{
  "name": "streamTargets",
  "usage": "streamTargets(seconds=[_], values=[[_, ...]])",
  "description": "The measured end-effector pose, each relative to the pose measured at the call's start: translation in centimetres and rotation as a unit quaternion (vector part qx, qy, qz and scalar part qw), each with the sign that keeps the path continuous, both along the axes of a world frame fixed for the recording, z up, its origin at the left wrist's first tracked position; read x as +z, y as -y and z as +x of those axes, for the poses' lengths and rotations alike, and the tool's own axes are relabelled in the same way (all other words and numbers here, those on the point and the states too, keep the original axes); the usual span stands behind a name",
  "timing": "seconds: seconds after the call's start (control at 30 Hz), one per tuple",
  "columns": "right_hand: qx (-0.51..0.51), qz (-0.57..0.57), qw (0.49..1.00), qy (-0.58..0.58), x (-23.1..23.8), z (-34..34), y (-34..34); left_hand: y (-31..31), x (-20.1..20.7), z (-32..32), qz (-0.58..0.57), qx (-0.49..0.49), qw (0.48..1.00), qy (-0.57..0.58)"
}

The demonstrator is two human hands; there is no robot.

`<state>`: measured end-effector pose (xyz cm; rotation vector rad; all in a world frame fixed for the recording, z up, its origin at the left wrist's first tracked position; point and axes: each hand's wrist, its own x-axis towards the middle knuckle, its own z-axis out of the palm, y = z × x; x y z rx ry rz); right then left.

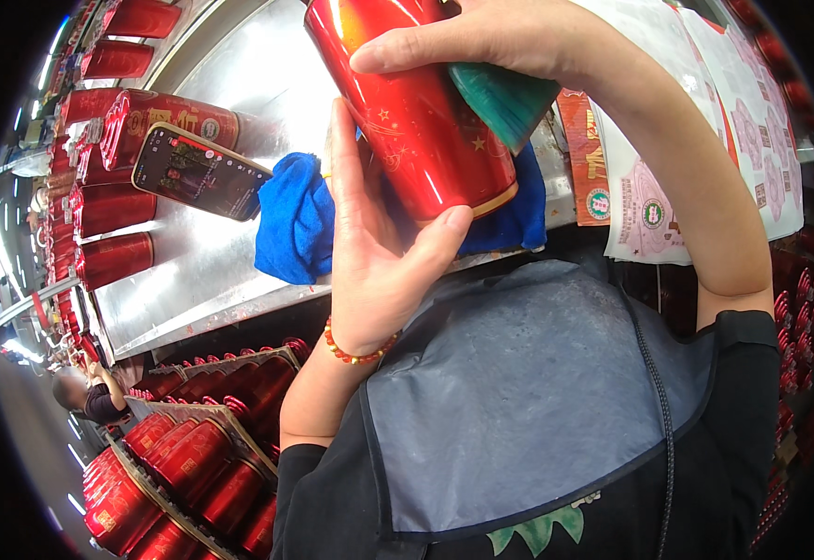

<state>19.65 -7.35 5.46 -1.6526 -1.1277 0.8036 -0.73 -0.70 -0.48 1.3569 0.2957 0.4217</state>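
A glossy red bottle [416, 121] with gold stars and a gold rim lies tilted over a folded blue cloth [297, 219]. Its upper end runs out of view. My left hand [374, 229], a beaded bracelet at the wrist, cups the bottle's lower end, with fingers along its left side and the thumb by the rim. Across the body reaches my right hand [491, 42], its thumb lying on the red surface and its other fingers mostly hidden. From under that palm a flat green piece [505, 98] sticks out against the bottle; its kind is unclear.
A phone [200, 171] with a lit screen leans at the left of the metal table [192, 252], beside several red bottles [118, 207]. Printed label sheets [645, 201] lie on the right. Crates of red bottles [192, 457] stand below left, and a person [90, 392] is farther off.
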Motion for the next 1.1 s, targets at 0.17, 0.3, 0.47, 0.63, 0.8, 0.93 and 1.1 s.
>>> streamTargets(seconds=[0.17,0.3,0.47,0.63,0.8,0.93,1.1], values=[[-0.018,0.022,0.997,0.072,-0.4,-1.2,0.8,-0.1,-0.2,-0.1,0.03,-0.003,1.0,-0.01],[-0.019,0.003,0.997,0.069,-0.1,-1.2,0.8,-0.2,-0.2,-0.2,0.035,-0.005,0.999,-0.012],[-0.042,-0.012,0.996,0.077,0.3,-1.8,0.8,-0.1,0.0,0.0,-0.01,0.0,1.0,-0.001],[0.063,-0.031,0.997,-0.034,0.3,1.1,0.2,0.0,0.0,0.0,0.01,-0.002,1.0,-0.006],[-0.002,0.001,1.0,0.018,0.0,-1.0,0.9,-0.5,-2.2,-1.6,0.153,0.075,0.985,0.009],[-0.018,-0.004,1.0,-0.003,-0.1,-1.0,0.1,-0.3,-3.4,-4.2,0.445,0.115,0.884,0.091],[-0.005,-0.07,0.996,-0.056,0.7,-1.1,0.2,0.6,-3.2,-3.5,0.596,0.152,0.776,0.139]])
